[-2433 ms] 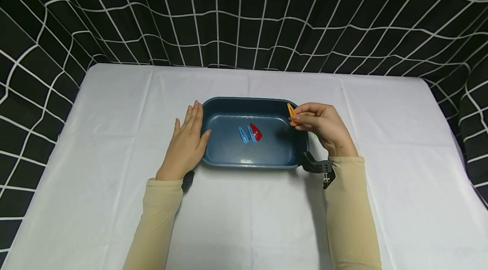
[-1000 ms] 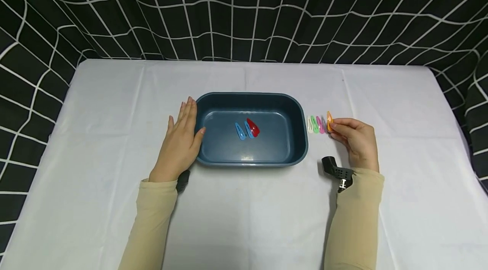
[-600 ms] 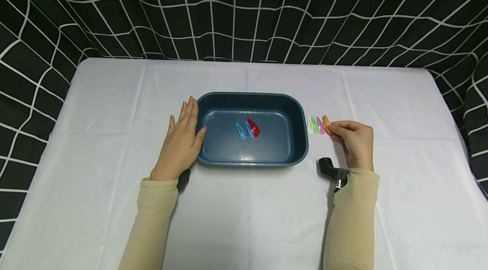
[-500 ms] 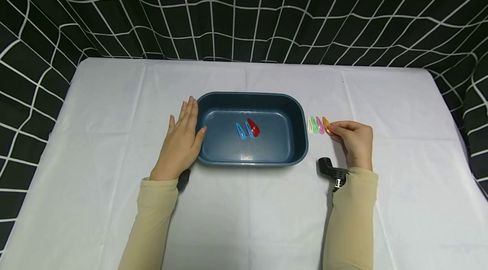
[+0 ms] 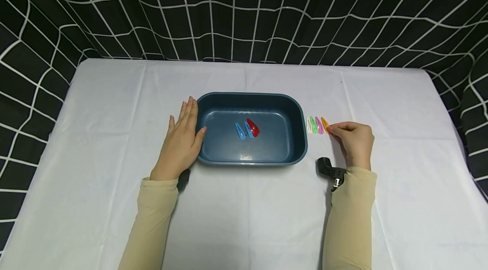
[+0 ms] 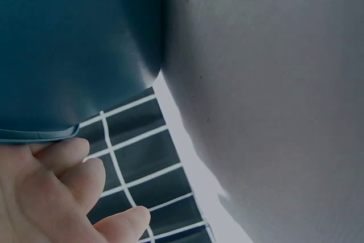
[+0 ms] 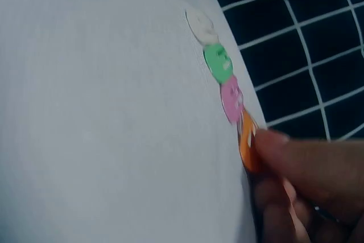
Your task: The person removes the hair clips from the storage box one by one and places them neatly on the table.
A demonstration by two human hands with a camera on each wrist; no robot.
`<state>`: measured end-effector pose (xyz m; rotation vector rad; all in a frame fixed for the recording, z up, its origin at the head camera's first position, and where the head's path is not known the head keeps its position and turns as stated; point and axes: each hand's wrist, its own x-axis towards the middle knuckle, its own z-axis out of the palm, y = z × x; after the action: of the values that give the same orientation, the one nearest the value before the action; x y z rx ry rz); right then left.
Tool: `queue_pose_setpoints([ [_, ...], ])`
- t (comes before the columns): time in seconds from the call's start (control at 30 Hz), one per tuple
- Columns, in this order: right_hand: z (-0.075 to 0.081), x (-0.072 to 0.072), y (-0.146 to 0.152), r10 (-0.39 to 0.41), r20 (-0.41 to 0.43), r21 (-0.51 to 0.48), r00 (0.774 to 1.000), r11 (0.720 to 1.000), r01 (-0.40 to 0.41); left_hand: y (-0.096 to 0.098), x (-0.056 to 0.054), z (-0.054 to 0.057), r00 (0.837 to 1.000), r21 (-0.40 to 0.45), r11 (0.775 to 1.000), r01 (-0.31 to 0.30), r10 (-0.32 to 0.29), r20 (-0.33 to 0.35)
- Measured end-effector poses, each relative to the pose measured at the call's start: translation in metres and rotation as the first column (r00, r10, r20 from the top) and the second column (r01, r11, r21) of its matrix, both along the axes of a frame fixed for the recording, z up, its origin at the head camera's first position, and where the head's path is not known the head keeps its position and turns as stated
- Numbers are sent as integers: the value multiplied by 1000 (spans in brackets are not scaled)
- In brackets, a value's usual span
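Fingertips (image 5: 333,128) and thumb of the right hand (image 5: 354,142) pinch a tapered orange snap hair clip (image 5: 325,125), with hardly any gap between them. Just left of that pinch, on the white cloth (image 5: 404,219), a row of tapered clips runs leftward: a pink hair clip (image 5: 319,125), a light-green hair clip (image 5: 314,125) and a white hair clip (image 5: 309,125). Fingers of the left hand (image 5: 177,151) are straight, gripping nothing, against the side of a dark teal, round-cornered rectangular tray (image 5: 248,163). Right of these fingers, inside the tray, lie a slim blue hair clip (image 5: 240,131) and a second blue hair clip (image 5: 249,129), which touches a glossy red teardrop-shaped hair clip (image 5: 255,128).
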<state>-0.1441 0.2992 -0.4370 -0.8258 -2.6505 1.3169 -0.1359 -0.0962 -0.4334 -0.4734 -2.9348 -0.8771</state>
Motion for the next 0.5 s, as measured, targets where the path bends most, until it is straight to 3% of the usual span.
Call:
queue_pose_setpoints([
  [0.23,0,2,5,67,-42,-110,997,991,-71,0,0,1,1000,-3,1000,1,-1,6],
  [0.5,-1,1,5,85,-46,-92,995,992,-89,0,1,1,1000,-5,1000,0,0,1],
])
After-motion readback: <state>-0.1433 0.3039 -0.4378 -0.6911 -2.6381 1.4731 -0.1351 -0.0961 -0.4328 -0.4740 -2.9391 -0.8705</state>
